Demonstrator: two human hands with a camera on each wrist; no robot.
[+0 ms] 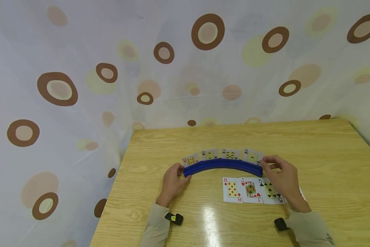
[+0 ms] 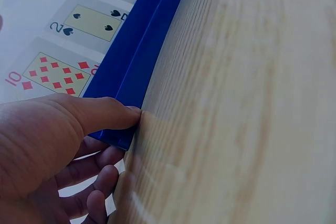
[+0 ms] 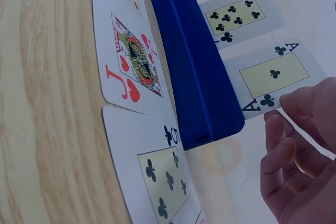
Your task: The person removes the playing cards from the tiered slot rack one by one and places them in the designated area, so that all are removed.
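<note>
A curved blue card holder [image 1: 222,163] stands on the table with several playing cards upright in its slot. My left hand [image 1: 174,183] grips its left end, thumb on the front face, beside the ten of diamonds [image 2: 58,74]. At the other end my right hand [image 1: 282,176] pinches the edge of the ace of clubs [image 3: 274,74] between thumb and finger. Between these two stand the two of spades [image 1: 209,155] and the seven of clubs [image 1: 230,154].
In front of the holder's right half lie face-up cards in a row: the eight of diamonds [image 1: 232,189], the jack of hearts [image 1: 251,190] and the five of clubs [image 1: 269,191]. Another card is mostly hidden under my right wrist. A patterned cloth [image 1: 178,75] hangs behind the wooden table [image 1: 160,144].
</note>
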